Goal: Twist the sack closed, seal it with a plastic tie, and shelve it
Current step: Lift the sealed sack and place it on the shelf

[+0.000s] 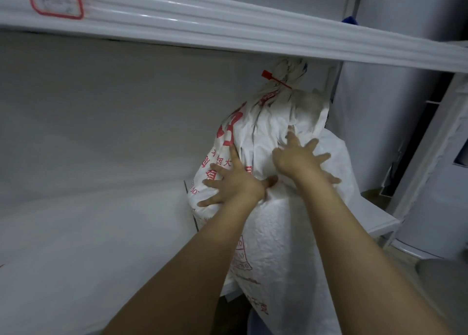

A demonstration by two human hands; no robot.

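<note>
A white woven sack [273,233] with red print lies partly on the lower shelf [101,208], its tail end hanging over the shelf's front edge. Its neck is twisted shut under the upper shelf beam, bound by a red plastic tie [274,80]. My left hand [235,180] is pressed flat on the sack's upper left side, fingers spread. My right hand [300,157] lies flat on the sack just to the right, fingers also spread. Neither hand grips anything.
The white upper shelf beam [228,33] runs across the top, with a red-bordered label [54,0] at left. A shelf upright [334,86] stands right behind the sack. Grey cabinets and a wall [405,106] are at the right. The floor [379,195] shows beyond.
</note>
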